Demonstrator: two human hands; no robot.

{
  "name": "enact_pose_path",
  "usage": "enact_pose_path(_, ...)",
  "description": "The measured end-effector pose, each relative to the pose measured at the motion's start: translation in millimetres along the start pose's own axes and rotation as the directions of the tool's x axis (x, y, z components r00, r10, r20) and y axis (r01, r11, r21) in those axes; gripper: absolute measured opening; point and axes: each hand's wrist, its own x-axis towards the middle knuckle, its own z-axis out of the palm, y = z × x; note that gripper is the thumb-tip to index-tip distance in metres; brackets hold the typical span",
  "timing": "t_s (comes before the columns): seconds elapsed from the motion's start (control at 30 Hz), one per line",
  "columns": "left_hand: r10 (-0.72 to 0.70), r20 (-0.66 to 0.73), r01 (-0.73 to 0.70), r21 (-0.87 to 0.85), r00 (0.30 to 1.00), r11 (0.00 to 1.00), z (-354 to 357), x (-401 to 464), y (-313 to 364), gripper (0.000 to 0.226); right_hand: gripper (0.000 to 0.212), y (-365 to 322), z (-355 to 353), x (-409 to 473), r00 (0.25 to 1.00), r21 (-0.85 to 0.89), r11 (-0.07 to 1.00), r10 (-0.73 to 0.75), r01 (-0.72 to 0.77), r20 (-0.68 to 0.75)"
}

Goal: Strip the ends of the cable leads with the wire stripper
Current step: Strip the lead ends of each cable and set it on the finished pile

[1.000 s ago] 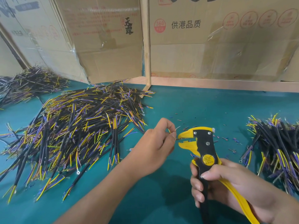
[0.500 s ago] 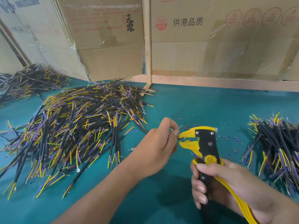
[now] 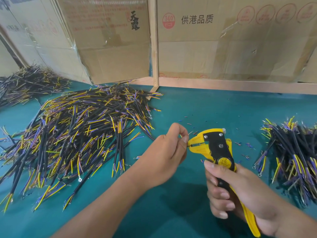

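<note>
Your left hand [image 3: 164, 152] has its fingers curled tight, thumb and forefinger pinching a thin lead [image 3: 190, 145] whose dark end reaches into the yellow mouth of the wire stripper [image 3: 215, 148]; a bare strand and a bit of yellow wire poke up past your fingertips. Your right hand [image 3: 240, 191] is wrapped round the stripper's black and yellow handles, thumb lying near the round yellow dial, the head pointing left toward the lead. Small clipped bits of insulation [image 3: 247, 145] lie scattered on the green table [image 3: 214, 107] around the tool. A big heap of black cables [image 3: 77, 134] with yellow and purple leads sprawls to your left, a smaller pile [image 3: 295, 152] sits to your right, and another heap [image 3: 29, 83] lies far left. Cardboard boxes [image 3: 223, 40] stand along the back.
</note>
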Motion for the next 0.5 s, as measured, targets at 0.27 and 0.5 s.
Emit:
enact_pose_path(0.27, 0.003, -0.002, -0.003, 0.007, 1.0, 1.0, -0.8, 0.0, -1.3, 0.012, 0.045, -1.0, -0.3, -0.1, 1.0, 0.028, 1.0, 0.0, -0.001, 0.025)
enact_pose_path(0.5, 0.007, -0.014, -0.007, 0.01, 1.0, 1.0, -0.5, 0.5, -2.5, 0.013, 0.033, 0.6, 1.3, 2.1, 0.989, 0.118, 0.992, 0.017, -0.035, 0.145)
